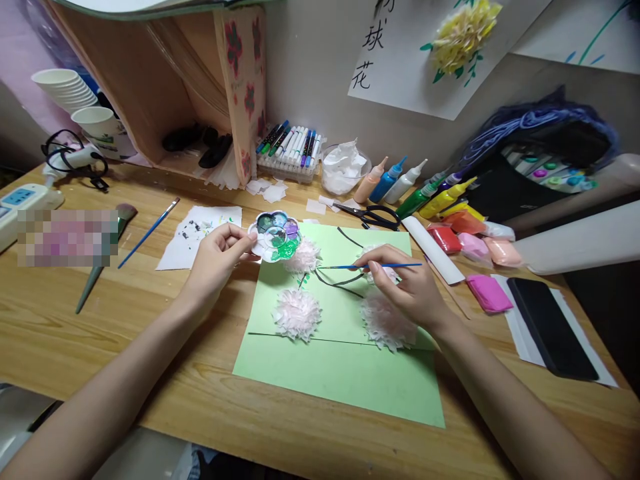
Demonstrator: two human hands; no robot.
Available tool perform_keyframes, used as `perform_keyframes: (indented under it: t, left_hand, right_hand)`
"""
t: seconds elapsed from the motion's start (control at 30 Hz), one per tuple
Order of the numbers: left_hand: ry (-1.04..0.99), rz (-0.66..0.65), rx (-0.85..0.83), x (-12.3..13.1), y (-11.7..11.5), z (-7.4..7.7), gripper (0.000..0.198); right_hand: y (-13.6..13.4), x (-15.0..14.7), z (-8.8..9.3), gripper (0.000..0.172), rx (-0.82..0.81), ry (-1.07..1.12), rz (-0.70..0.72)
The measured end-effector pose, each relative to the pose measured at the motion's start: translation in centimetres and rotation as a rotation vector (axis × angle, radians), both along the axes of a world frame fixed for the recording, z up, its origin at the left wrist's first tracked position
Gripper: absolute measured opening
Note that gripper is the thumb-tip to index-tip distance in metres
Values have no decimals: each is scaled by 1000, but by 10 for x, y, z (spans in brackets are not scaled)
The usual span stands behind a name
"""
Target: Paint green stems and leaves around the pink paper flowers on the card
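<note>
Green paint fills the white flower-shaped plastic palette (274,237) pinched by the left hand (216,260); the right hand (405,287) grips a thin blue-handled paintbrush (373,266) over light green paper (345,347).

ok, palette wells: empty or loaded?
Loaded. The palette, pinched at its edge by the left hand, shows green paint in its near wells and purple in another.

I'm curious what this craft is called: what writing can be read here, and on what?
"球花", top to bottom, on the white wall sheet; a character above is cut off.
Paper cup print, marker pens: too small to read.
Paint palette, paintbrush: no writing seen.
</note>
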State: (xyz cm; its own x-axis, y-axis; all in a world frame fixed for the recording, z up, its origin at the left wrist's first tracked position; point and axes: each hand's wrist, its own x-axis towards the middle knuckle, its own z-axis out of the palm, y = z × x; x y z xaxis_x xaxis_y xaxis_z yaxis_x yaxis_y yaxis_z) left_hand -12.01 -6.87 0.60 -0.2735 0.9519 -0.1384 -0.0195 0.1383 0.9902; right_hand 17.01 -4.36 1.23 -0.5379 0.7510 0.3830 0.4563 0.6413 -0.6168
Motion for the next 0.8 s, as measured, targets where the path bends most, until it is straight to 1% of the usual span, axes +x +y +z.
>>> perform_keyframes:
  t: [0.2, 0.43, 0.57, 0.8]
  left_hand:
    - [9, -4, -18, 1, 0, 3, 25]
    - [6, 7, -30, 3, 0, 5, 26]
    - [13, 12, -28, 3, -1, 5, 25]
    - [13, 2, -19, 4, -2, 6, 24]
  right_hand:
    - [0, -1, -1, 15, 3, -12, 20]
    - [-2, 0, 3, 14, 16, -16, 45]
    - [-2, 0, 4, 14, 25, 4, 26]
    - [-2, -1, 2, 14, 44, -37, 22]
